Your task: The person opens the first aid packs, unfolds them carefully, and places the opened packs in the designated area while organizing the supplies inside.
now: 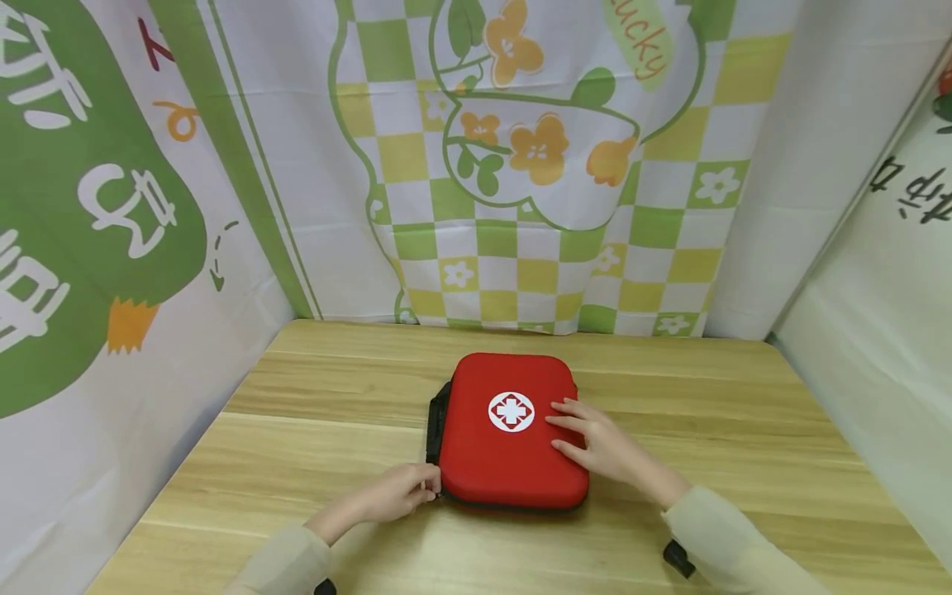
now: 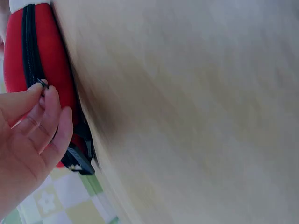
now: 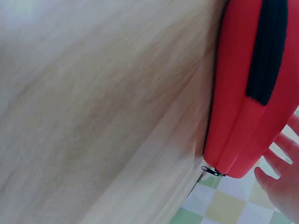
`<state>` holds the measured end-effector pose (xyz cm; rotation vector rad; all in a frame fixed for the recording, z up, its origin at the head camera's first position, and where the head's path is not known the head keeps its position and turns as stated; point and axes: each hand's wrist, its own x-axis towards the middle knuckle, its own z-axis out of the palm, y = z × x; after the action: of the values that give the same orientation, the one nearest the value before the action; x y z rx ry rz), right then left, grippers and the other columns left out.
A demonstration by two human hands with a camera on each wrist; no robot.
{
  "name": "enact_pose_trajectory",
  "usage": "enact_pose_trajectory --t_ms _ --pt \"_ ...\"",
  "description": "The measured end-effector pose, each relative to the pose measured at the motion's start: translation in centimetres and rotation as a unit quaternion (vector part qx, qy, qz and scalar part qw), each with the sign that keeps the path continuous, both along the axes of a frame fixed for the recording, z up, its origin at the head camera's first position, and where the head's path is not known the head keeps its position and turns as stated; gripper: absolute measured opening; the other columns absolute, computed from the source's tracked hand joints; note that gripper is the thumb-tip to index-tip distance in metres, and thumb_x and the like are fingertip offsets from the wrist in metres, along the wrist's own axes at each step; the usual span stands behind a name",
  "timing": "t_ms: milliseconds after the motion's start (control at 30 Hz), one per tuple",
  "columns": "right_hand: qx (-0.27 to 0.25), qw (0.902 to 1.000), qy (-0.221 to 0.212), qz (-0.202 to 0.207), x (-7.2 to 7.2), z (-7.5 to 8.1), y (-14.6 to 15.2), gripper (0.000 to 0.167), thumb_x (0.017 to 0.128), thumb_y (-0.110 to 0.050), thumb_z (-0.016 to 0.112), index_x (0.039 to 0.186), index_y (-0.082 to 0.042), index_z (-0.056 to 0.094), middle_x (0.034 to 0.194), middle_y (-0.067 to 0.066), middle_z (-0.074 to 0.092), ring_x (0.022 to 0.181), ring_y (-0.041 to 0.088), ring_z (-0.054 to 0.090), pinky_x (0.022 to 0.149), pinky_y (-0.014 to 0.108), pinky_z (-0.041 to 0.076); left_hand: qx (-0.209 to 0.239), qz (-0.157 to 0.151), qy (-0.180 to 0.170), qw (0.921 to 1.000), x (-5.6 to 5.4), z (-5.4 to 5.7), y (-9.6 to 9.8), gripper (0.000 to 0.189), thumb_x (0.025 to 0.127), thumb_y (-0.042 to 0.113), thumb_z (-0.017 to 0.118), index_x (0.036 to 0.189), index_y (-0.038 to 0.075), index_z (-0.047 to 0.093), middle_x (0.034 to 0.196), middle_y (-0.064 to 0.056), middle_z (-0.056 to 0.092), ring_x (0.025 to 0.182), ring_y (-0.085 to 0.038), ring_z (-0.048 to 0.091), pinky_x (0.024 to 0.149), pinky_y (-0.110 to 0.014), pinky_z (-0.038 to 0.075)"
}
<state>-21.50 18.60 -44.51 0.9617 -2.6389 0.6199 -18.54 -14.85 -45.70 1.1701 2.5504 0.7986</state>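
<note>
- Nearest up: left hand [image 1: 397, 494], thumb and finger pinched on a zip pull [image 2: 44, 84]. Left wrist cam shows that properly, plus the black zip [image 2: 30, 51]; head cam barely gets it.
- Right hand [image 1: 598, 442] has its fingers spread apart on the lid, not clamped on anything.
- Red case [image 1: 506, 459] lies flat mid-table, between the hands; only the head cam gets its white cross emblem [image 1: 511, 411].
- Black handle [image 1: 437, 421] on its left side.
- Second zip pull [image 3: 211, 171] at a corner, clear only from the right wrist.
- Checkered curtain [image 1: 535, 277] behind the table [image 1: 327, 446].
</note>
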Motion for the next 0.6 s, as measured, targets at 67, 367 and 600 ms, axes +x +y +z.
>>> enact_pose_trajectory --t_ms 67,367,600 --pt "0.012 0.9999 0.011 0.001 0.1 0.0 -0.1 0.04 0.076 -0.024 0.068 0.112 -0.008 0.062 0.119 0.012 0.053 0.113 0.033 0.045 0.093 0.048 0.037 -0.008 0.018 0.01 0.9997 -0.3 0.0 -0.5 0.01 0.084 0.001 0.054 0.081 0.011 0.053 0.078 0.005 0.056 0.07 -0.001 0.046 0.061 -0.017 0.042" --pt "0.016 0.9992 0.035 0.006 1.1 -0.2 0.2 0.041 0.074 -0.027 0.069 0.111 -0.011 0.063 0.113 0.007 0.054 0.106 0.026 0.048 0.091 0.043 0.04 -0.01 0.075 0.081 0.9938 -2.0 -0.2 -1.6 0.009 0.081 -0.001 0.056 0.08 0.008 0.055 0.078 0.003 0.056 0.072 -0.009 0.053 0.061 -0.024 0.046" --pt "0.023 0.9985 0.048 0.016 2.1 -0.2 0.4 0.044 0.075 -0.035 0.067 0.113 -0.013 0.062 0.111 0.005 0.053 0.102 0.019 0.046 0.082 0.037 0.045 -0.005 0.099 0.114 0.9886 -3.8 -0.7 -1.6 0.011 0.079 -0.004 0.056 0.078 0.006 0.056 0.077 0.0 0.057 0.074 -0.014 0.055 0.063 -0.027 0.048"
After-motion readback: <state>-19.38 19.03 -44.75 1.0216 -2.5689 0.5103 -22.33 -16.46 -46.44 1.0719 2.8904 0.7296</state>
